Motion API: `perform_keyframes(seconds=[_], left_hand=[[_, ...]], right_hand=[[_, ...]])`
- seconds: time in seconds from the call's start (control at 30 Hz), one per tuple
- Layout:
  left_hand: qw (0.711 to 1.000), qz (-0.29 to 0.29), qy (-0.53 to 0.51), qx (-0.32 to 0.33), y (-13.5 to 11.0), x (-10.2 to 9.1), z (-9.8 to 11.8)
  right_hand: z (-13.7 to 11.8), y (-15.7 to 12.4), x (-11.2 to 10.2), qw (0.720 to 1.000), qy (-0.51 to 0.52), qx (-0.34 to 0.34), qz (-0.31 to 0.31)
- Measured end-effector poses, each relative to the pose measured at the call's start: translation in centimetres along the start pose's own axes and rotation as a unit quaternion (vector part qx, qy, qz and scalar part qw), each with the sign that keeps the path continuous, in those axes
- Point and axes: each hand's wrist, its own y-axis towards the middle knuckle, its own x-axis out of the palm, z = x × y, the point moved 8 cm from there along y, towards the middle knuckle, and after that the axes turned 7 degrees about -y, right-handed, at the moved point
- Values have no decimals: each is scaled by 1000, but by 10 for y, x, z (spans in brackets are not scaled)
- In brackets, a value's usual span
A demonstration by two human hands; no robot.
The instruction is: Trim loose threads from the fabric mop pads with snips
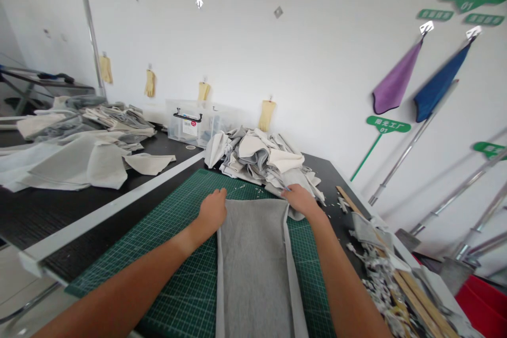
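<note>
A long grey cloth (pixel 253 259) lies flat on the green cutting mat (pixel 186 280), running away from me. My left hand (pixel 213 209) rests on its far left corner with the fingers curled down onto the fabric. My right hand (pixel 300 199) presses on the far right corner, fingers bent over the edge; whether they pinch the cloth is hidden. Just beyond both hands sits a heap of grey and cream cloth pieces (pixel 259 161).
Another pile of cloth (pixel 79 153) covers the black table at left. A clear plastic box (pixel 190 124) stands by the wall. Fabric scraps and wooden rulers (pixel 396 274) lie along the right edge. Purple and blue cloths hang on the wall.
</note>
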Motion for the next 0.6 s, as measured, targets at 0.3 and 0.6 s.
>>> perform_keyframes(seconds=[0.3, 0.6], left_hand=[[860, -75, -501, -66, 17, 28, -19], [906, -106, -409, 35, 20, 27, 1]], right_hand=[[-110, -19, 86, 918, 340, -199, 47], [-112, -26, 111, 897, 399, -188, 8]])
